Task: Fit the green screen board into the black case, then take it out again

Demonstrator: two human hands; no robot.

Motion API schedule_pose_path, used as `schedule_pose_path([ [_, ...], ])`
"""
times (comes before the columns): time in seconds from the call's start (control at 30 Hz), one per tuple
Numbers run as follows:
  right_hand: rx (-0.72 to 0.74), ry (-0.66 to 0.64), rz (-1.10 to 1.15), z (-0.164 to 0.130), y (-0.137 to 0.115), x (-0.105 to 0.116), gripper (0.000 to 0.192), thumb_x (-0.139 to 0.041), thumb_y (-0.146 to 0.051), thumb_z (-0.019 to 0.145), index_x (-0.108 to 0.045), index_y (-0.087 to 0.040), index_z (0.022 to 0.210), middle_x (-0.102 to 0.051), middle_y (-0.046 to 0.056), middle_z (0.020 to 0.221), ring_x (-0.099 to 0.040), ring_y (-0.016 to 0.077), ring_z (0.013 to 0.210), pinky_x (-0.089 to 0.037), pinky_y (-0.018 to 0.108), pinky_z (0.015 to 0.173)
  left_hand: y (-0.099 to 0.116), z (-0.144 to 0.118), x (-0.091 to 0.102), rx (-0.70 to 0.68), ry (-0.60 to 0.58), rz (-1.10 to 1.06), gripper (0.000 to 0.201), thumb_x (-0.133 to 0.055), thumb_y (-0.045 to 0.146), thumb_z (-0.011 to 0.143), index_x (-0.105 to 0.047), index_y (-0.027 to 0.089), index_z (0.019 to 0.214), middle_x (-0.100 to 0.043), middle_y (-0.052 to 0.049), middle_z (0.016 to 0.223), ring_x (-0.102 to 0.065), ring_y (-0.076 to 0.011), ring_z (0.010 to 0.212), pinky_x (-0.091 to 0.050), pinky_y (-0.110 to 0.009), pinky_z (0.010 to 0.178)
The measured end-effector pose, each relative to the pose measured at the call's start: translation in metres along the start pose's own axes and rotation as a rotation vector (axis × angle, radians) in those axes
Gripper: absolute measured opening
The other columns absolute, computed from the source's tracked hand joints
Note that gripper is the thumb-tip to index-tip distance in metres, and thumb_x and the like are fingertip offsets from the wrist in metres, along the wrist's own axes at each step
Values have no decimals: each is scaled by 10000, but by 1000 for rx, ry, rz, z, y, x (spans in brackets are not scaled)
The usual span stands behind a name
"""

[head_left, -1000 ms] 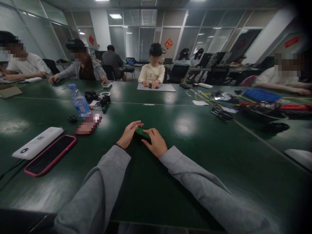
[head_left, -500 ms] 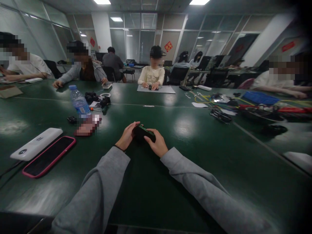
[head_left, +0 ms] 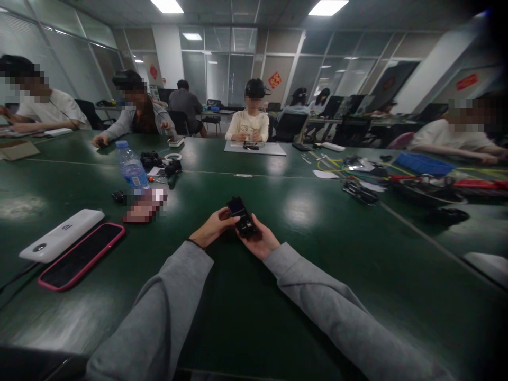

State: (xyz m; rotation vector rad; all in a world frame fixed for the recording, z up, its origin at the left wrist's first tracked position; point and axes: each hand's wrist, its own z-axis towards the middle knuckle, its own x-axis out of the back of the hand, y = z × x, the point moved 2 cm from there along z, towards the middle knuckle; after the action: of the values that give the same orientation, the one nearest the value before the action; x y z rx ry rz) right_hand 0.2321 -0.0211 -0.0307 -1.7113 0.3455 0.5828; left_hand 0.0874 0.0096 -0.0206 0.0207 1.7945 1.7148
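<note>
A small black handheld device (head_left: 240, 212) is held up over the table between my hands. Its face, with a dark panel at the top and small light markings lower down, is turned towards me; I cannot tell its exact kind. My left hand (head_left: 211, 227) grips its left side, thumb lying across the front. From below and the right, my right hand (head_left: 260, 239) wraps round the lower end. The fingers behind the device are hidden.
On the left lie a white power bank (head_left: 63, 233), a pink-rimmed phone (head_left: 83, 256) and a red object (head_left: 145, 206) beside a water bottle (head_left: 133, 168). Cables and tools (head_left: 359, 190) spread over the right side. Several people sit round the green table (head_left: 317, 275).
The device has been turned from lying sideways with green showing to more upright, its black face towards me. My left thumb now rests on its front, and my right hand has shifted lower.
</note>
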Motion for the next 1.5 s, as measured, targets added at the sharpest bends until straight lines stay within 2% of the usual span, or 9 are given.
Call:
schedule_pose_path([
  [0.3,-107,7,84,-1,-1,-3,319,-501,-458,840,-604,-165,912,-637,75,897,-616,167,831,-522,378,833,0,3,2,-97,106,111,443,-738,192,647,-600,101,1058,-609,-129,1068,-570,-189,971,-372,-374,938],
  [0.5,-52,-33,-9,1,-3,-6,385,-561,-487,793,-606,-159,989,-643,80,967,-616,193,886,-503,401,846,1,2,4,-94,156,93,430,-746,221,634,-610,111,1027,-611,-119,1070,-573,-186,961,-385,-374,923],
  [0.67,121,60,-186,7,4,3,441,-551,-535,774,-559,-170,1022,-622,56,978,-596,172,906,-496,348,822,2,0,2,-73,161,115,464,-745,234,638,-595,119,1061,-586,-131,1128,-558,-210,1009,-414,-380,908],
  [0.77,262,135,-390,5,8,5,503,-546,-550,767,-495,-180,1105,-576,63,1070,-562,158,990,-460,327,886,0,3,6,-69,210,116,487,-758,235,622,-585,119,1063,-577,-134,1142,-561,-209,1004,-436,-359,881],
  [0.93,450,71,-726,-8,8,-7,827,-720,-427,642,-278,-188,1299,-484,96,1155,-524,173,1042,-432,346,933,-6,8,11,-49,263,94,479,-764,265,615,-577,125,1033,-598,-123,1083,-587,-194,924,-454,-343,816],
  [1.03,530,118,-821,-12,5,-10,901,-735,-378,624,-216,-185,1336,-461,102,1142,-512,187,1038,-430,361,930,-6,6,7,-86,257,135,457,-776,259,596,-582,122,987,-608,-113,1040,-582,-187,919,-436,-349,843],
  [1.23,581,169,-821,-11,3,-7,643,-643,-327,703,-332,-179,1245,-519,77,1061,-545,172,925,-464,333,831,-8,2,-8,-42,215,128,381,-739,341,645,-546,137,903,-606,-67,935,-577,-150,850,-436,-299,784],
  [1.37,571,200,-807,-13,0,-7,562,-621,-336,724,-377,-180,1206,-542,68,1043,-542,170,923,-458,328,828,-15,6,-11,3,266,72,374,-649,465,710,-535,149,876,-585,-32,833,-564,-113,743,-433,-252,696],
  [1.5,582,203,-793,-14,-1,-8,529,-614,-338,733,-396,-185,1189,-540,61,1038,-540,167,920,-458,323,827,-21,9,-15,-33,312,33,389,-656,470,701,-538,163,908,-591,-36,865,-568,-116,768,-435,-248,725],
])
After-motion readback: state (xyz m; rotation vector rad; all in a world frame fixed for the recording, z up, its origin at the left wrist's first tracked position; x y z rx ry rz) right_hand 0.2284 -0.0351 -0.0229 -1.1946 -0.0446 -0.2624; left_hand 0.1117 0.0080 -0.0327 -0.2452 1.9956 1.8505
